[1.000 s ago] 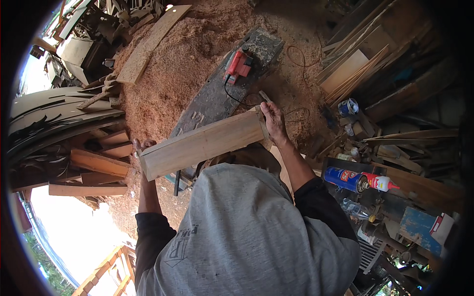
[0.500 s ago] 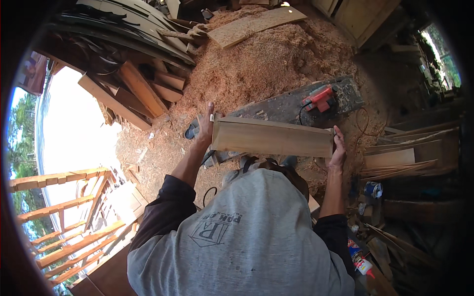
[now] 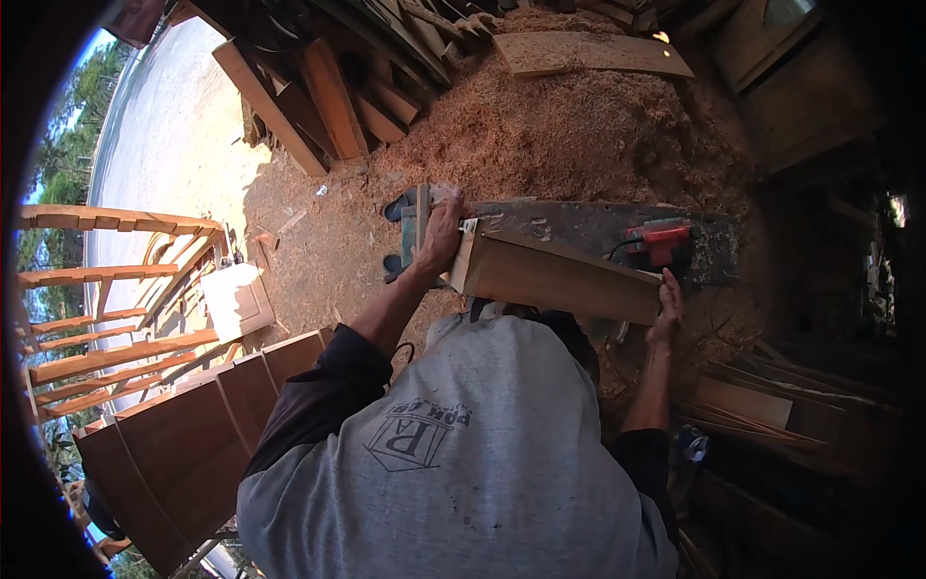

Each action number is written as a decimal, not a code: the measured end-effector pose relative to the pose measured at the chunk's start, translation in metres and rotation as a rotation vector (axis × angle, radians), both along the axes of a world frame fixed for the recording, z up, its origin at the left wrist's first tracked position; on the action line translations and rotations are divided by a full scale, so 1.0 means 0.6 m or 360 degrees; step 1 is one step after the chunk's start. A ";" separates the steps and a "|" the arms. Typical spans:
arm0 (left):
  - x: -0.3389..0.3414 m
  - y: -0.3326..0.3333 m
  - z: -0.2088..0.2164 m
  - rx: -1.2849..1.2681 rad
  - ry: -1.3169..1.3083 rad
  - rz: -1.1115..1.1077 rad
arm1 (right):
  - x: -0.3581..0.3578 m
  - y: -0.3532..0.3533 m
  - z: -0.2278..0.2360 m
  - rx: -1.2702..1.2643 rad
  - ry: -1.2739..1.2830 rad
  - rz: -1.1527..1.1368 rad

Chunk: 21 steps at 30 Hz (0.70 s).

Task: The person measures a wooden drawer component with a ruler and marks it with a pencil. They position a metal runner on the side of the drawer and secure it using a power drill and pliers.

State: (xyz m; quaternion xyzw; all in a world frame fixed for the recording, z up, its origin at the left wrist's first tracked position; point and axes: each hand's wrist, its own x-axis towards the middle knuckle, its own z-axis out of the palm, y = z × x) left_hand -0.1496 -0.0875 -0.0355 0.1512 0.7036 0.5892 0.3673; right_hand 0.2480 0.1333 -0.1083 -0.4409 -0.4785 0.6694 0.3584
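Note:
A long pale wooden box (image 3: pixel 564 277), shaped like a drawer, spans the space between my hands in front of my body. My left hand (image 3: pixel 442 234) grips its left end, beside a small white piece at the corner. Against the right end, my right hand (image 3: pixel 667 311) presses with its fingers along the edge. The box tilts, its left end nearer the camera. Beneath it lies a dark, worn workbench plank (image 3: pixel 569 222). A red power tool (image 3: pixel 660 243), which looks like a planer, rests on the plank's right part.
Wood shavings (image 3: pixel 579 125) heap up beyond the bench, with a board (image 3: pixel 593 56) on top. Planks (image 3: pixel 333 96) lean at the far left. A brown wooden panel piece (image 3: pixel 183 444) stands near left, by a slatted timber frame (image 3: pixel 125 352). Thin boards (image 3: pixel 743 400) lie at right.
The view has shifted toward the left. The box has tilted, its left end turning to show the end face, and its right end has dropped lower. Both hands stay at its ends.

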 end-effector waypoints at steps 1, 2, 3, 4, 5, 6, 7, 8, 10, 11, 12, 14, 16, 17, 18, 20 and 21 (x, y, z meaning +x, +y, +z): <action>0.004 0.001 -0.004 -0.0021 0.0006 0.0013 | 0.002 0.008 -0.008 -0.0021 0.0006 0.0013; 0.006 0.001 -0.013 -0.0058 -0.0024 0.0027 | 0.005 0.015 -0.016 -0.0034 0.0024 0.0038; 0.008 0.001 -0.022 -0.0095 -0.0055 0.0040 | 0.008 0.021 -0.024 -0.0048 0.0042 0.0062; 0.010 -0.002 -0.036 -0.0114 -0.0053 0.0061 | 0.010 0.028 -0.034 -0.0068 0.0044 0.0082; 0.014 -0.003 -0.050 -0.0062 -0.0013 0.0062 | 0.016 0.032 -0.046 -0.0017 0.0041 0.0121; 0.016 -0.005 -0.063 -0.0011 0.0029 0.0062 | 0.022 0.037 -0.056 0.0033 0.0039 0.0160; 0.021 -0.008 -0.064 -0.0040 0.0020 0.0085 | 0.022 0.038 -0.056 0.0003 0.0033 0.0182; 0.025 -0.010 -0.065 -0.0011 0.0031 0.0096 | 0.022 0.039 -0.057 -0.0038 0.0064 0.0152; 0.030 -0.007 -0.065 0.0008 0.0103 0.0103 | 0.025 0.049 -0.061 -0.0103 0.0083 0.0135; 0.035 -0.002 -0.064 -0.0016 0.0092 0.0117 | 0.030 0.059 -0.066 -0.0028 -0.0041 0.0165; 0.042 0.004 -0.063 0.0017 0.0130 0.0134 | 0.035 0.066 -0.070 0.0049 -0.0166 0.0195; 0.042 0.009 -0.041 -0.0065 0.0219 0.0002 | 0.020 0.075 -0.044 0.0612 -0.0779 0.0372; 0.047 0.001 -0.028 -0.0142 0.0244 0.0040 | -0.037 0.065 0.065 0.1533 -0.1270 0.0631; 0.048 0.001 -0.024 -0.0192 0.0278 0.0050 | -0.084 0.049 0.135 0.1859 -0.1136 0.0700; 0.045 0.002 -0.035 -0.0094 0.0284 0.0171 | -0.113 0.035 0.150 0.1905 -0.0964 0.0967; 0.028 -0.008 -0.054 -0.0114 0.0240 0.0167 | -0.153 0.019 0.146 0.1914 -0.0785 0.1225; 0.021 -0.013 -0.061 -0.0115 0.0201 0.0176 | -0.170 0.014 0.140 0.1962 -0.0681 0.1248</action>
